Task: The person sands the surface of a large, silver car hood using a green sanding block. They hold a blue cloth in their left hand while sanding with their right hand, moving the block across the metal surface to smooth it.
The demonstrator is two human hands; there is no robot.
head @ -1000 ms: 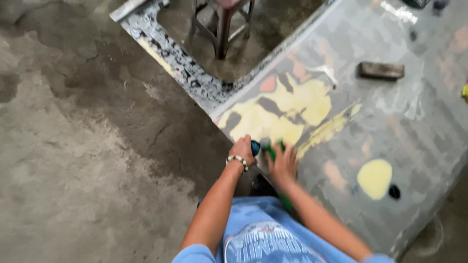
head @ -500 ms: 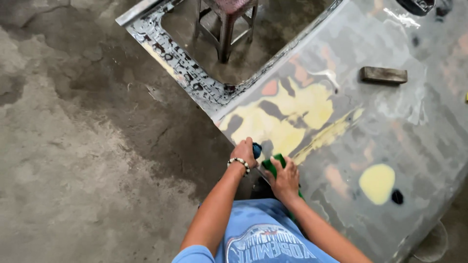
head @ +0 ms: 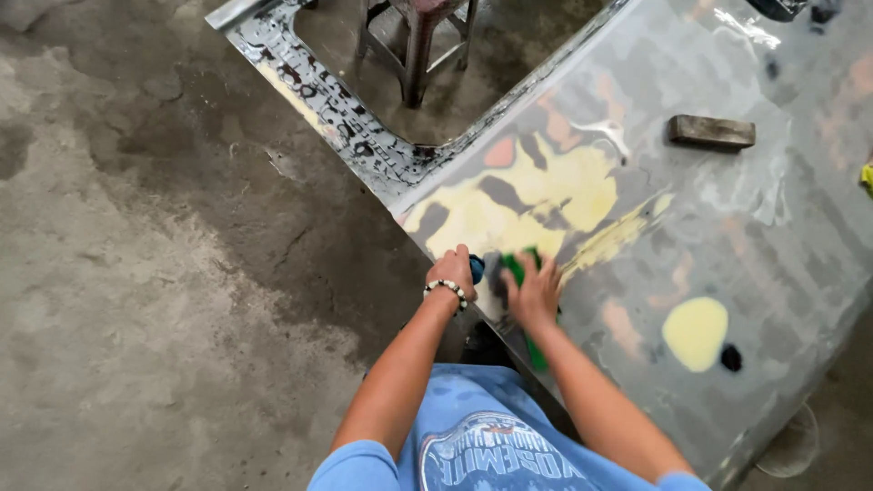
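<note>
Hands work low at the centre of the view, on the near edge of a large grey car body panel [head: 727,236] that fills the frame from twelve to four o'clock. Left hand [head: 452,271], with a beaded bracelet [head: 445,289] at the wrist, is curled around a small dark blue tool [head: 476,268] that sticks out at its three o'clock side; fingers are closed on it. Right hand [head: 533,293] lies flat, fingers spread, pressing a green sanding pad [head: 518,270] against the panel; the pad shows at the fingertips, and more green shows under the wrist toward six o'clock. This hand is blurred, so how tightly it holds the pad cannot be told.

Yellow filler patches [head: 536,195] spread over the panel at twelve to one o'clock from the hands, with pinkish spots among them. A round yellow patch [head: 696,332] sits at three o'clock, well apart, with a small black spot [head: 731,357] just beside it. A dark rectangular block [head: 711,132] rests on the panel at two o'clock. Through the panel's window opening, at twelve o'clock, a stool [head: 420,36] stands on the stained concrete floor [head: 155,273].
</note>
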